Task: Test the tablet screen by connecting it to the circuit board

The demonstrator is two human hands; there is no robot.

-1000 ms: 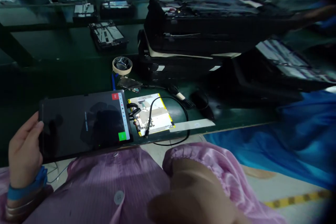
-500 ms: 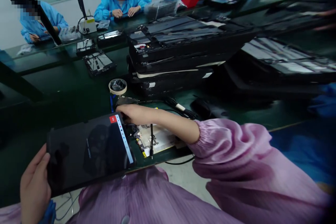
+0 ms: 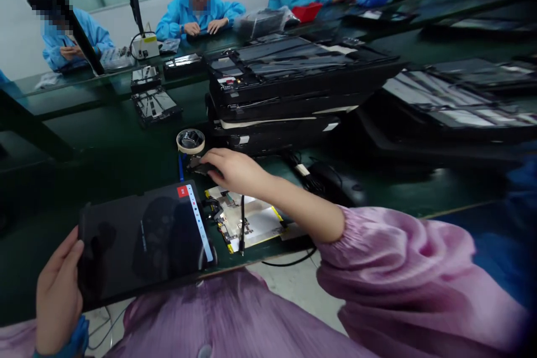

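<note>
1. Tablet (image 3: 145, 243) lies screen-up at the near edge of the green worktop (image 3: 104, 140), dark but for a strip of icons with a red tile along its right side; it sits much where it did half a second ago.
2. Left hand (image 3: 59, 296) holds the tablet's left edge, thumb over the bezel, fingers underneath; this grip is unchanged from the earlier frames.
3. Right hand (image 3: 235, 170) has moved on from the tablet's top right corner, where it was half a second ago, to a small dark part (image 3: 199, 166) just beyond it. Fingers curl over the part and touch it; whether they actually pinch it I cannot tell.
4. Open circuit board (image 3: 247, 221) with yellow edging lies just right of the tablet, a black cable (image 3: 242, 224) across it, under the reaching forearm.
5. Tape roll (image 3: 190, 141) stands just beyond the fingertips.
6. Stacked black trays (image 3: 293, 89) behind; co-workers in blue coats sit at the far side.
</note>
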